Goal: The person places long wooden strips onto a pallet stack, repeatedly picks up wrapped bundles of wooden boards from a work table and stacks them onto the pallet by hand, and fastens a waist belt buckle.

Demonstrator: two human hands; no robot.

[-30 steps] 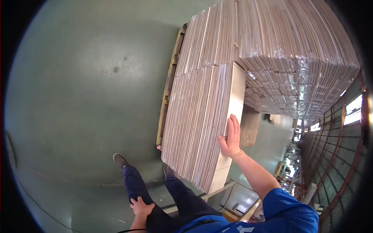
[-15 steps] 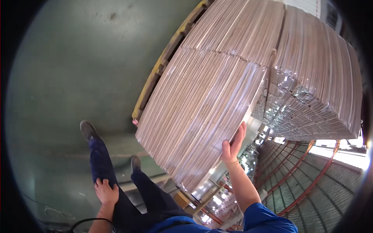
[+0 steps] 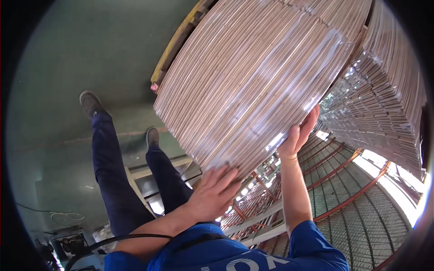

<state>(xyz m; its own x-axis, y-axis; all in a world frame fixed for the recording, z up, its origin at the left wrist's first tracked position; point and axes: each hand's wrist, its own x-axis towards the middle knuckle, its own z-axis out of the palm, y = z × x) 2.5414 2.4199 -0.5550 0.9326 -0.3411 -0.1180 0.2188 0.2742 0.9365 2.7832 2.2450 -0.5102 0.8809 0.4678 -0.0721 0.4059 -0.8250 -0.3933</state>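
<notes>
A large stack of flat cardboard sheets (image 3: pixel 244 86), with shiny clear film over parts of it, fills the upper middle of the head view. My left hand (image 3: pixel 214 192) lies on the stack's near lower corner, fingers spread and holding nothing. Farther up along the same side, my right hand (image 3: pixel 298 133) rests its palm and stretched fingers against the stack's edge, thumb apart. Part of the right fingers is hidden behind that edge.
A yellow-edged pallet (image 3: pixel 174 43) lies under the stack. Another cardboard stack (image 3: pixel 375 104) stands to the right. My shoes (image 3: pixel 91 103) are on the green floor (image 3: pixel 58 113). A black cable (image 3: pixel 122 237) crosses by my left arm. Red roof beams (image 3: pixel 352 198) curve at lower right.
My left hand has left my thigh and come onto the stack's near corner. My right hand keeps touching the edge. The view has shifted, with the stack appearing larger.
</notes>
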